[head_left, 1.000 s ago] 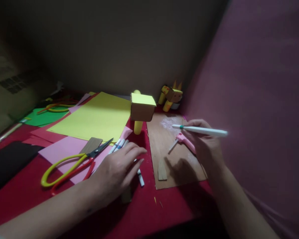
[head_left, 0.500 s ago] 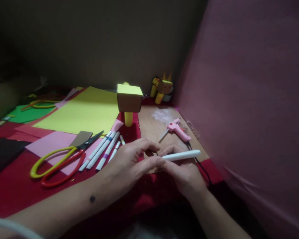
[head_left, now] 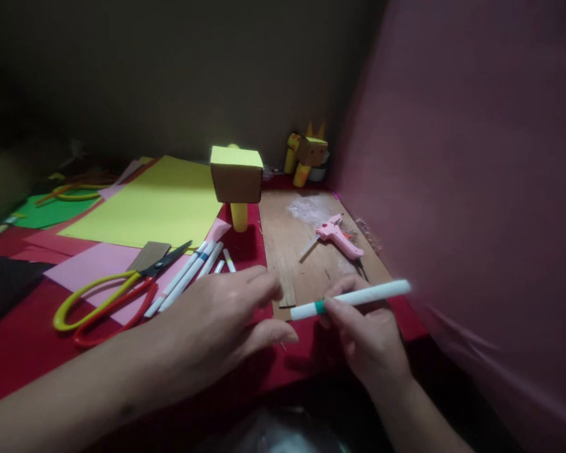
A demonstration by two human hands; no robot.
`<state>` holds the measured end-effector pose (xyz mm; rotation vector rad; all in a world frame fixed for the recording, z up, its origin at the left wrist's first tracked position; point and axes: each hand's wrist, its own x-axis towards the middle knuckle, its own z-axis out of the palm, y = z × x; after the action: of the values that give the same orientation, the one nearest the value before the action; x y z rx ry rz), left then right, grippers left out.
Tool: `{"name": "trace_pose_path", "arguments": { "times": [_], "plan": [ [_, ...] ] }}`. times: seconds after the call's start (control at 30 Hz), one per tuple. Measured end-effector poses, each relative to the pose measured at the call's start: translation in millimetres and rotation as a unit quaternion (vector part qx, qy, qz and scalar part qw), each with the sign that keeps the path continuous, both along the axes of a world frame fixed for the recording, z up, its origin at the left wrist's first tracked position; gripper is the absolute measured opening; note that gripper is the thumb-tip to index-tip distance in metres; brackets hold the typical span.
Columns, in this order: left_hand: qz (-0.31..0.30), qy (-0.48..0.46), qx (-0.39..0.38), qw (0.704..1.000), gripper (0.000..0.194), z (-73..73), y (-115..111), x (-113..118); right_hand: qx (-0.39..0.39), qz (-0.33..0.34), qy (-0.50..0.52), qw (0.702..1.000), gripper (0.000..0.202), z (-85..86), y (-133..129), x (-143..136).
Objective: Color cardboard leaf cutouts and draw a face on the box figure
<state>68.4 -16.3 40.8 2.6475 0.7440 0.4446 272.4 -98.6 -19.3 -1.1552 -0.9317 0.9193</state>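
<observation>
A white marker (head_left: 377, 292) with a green band lies between the thumb and fingers of my right hand (head_left: 365, 327). It slants across, its banded end pointing left. My left hand (head_left: 236, 308) is just left of that end, thumb and fingers apart, with nothing visible in it. Past the left hand are several more white markers (head_left: 179, 283) in a loose bundle. A cardboard box shape with a yellow top (head_left: 237, 179) stands on a yellow tube leg (head_left: 239, 217) beyond the hands.
Scissors (head_left: 136, 274) with yellow and red handles lie at left on pink paper (head_left: 82, 274), near a yellow sheet (head_left: 151, 207). A pink glue gun (head_left: 337, 236) rests on a wooden board (head_left: 283, 220). A yellow-legged cardboard animal (head_left: 309, 151) stands behind. Pink sheeting (head_left: 476, 189) rises at right.
My left hand has come off the marker and moved left, its fingers parting. My right hand, still holding the marker, has shifted right, and the green band now shows.
</observation>
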Motion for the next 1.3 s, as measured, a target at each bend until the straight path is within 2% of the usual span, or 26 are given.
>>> {"name": "trace_pose_path", "arguments": {
  "times": [0.07, 0.2, 0.3, 0.37, 0.4, 0.47, 0.5, 0.53, 0.57, 0.67, 0.73, 0.77, 0.83, 0.9, 1.0, 1.17, 1.3],
  "plan": [
    [0.004, 0.027, -0.038, 0.999, 0.019, -11.7, -3.8, 8.0, -0.017, 0.023, -0.008, 1.000, 0.019, -4.7, -5.6, -9.0],
    [-0.013, 0.086, -0.088, 0.992, 0.030, -30.1, -16.5, 18.3, -0.016, 0.064, 0.044, 0.997, 0.018, -5.0, -14.8, -24.0],
    [-0.031, 0.055, -0.088, 0.994, 0.029, -28.8, -25.6, 16.9, 0.002, 0.079, 0.090, 0.993, 0.017, 4.0, -18.4, -23.6],
    [-0.051, 0.026, -0.081, 0.995, 0.028, -23.7, -28.0, 10.4, 0.020, 0.073, 0.102, 0.992, 0.016, 15.2, -18.1, -11.7],
    [-0.053, 0.027, -0.082, 0.995, 0.028, -21.6, -27.8, 5.5, 0.037, 0.052, 0.092, 0.994, 0.015, 21.7, -16.9, -2.2],
    [-0.041, 0.028, -0.077, 0.996, 0.032, -20.4, -24.4, -6.3, 0.100, -0.067, 0.063, 0.991, 0.019, 33.9, -12.7, 19.5],
    [-0.038, 0.033, -0.079, 0.996, 0.034, -21.2, -21.8, -12.4, 0.144, -0.145, 0.050, 0.978, 0.023, 38.5, -9.8, 29.1],
    [-0.045, 0.037, -0.080, 0.995, 0.037, -22.4, -18.8, -17.6, 0.163, -0.192, 0.039, 0.967, 0.025, 41.5, -6.5, 36.2],
    [-0.059, 0.042, -0.077, 0.994, 0.039, -23.8, -15.9, -21.5, 0.139, -0.180, 0.014, 0.974, 0.022, 42.8, -2.9, 40.0],
    [-0.089, 0.035, 0.001, 0.995, 0.034, -25.2, -9.5, -22.6, 0.036, -0.015, -0.016, 0.999, 0.002, 39.2, 10.3, 33.8],
    [-0.108, 0.042, 0.096, 0.989, 0.029, -24.0, -7.7, -16.0, 0.017, 0.034, -0.046, 0.998, 0.005, 34.8, 21.4, 23.7],
    [-0.119, 0.052, 0.141, 0.981, 0.032, -23.6, -7.3, -11.7, 0.014, 0.045, -0.084, 0.995, 0.009, 32.8, 27.3, 19.6],
    [-0.130, 0.090, 0.210, 0.965, 0.043, -24.6, -6.8, -3.3, 0.007, 0.045, -0.165, 0.985, 0.023, 29.1, 38.0, 14.6],
    [-0.126, 0.128, 0.265, 0.947, 0.048, -28.7, -6.3, 2.9, -0.009, 0.037, -0.196, 0.980, 0.028, 23.7, 44.9, 12.5],
    [-0.124, 0.152, 0.306, 0.932, 0.050, -38.5, -5.2, 6.7, -0.050, 0.042, -0.122, 0.990, 0.015, 10.6, 45.5, 10.5],
    [-0.129, 0.153, 0.294, 0.935, 0.050, -52.9, -3.7, 2.2, -0.116, 0.047, -0.020, 0.992, 0.011, -6.9, 38.1, 7.8],
    [-0.110, 0.108, 0.253, 0.955, 0.058, -60.8, -2.3, -1.2, -0.120, 0.043, -0.087, 0.988, 0.006, -3.9, 40.9, 6.4]
  ]
}}
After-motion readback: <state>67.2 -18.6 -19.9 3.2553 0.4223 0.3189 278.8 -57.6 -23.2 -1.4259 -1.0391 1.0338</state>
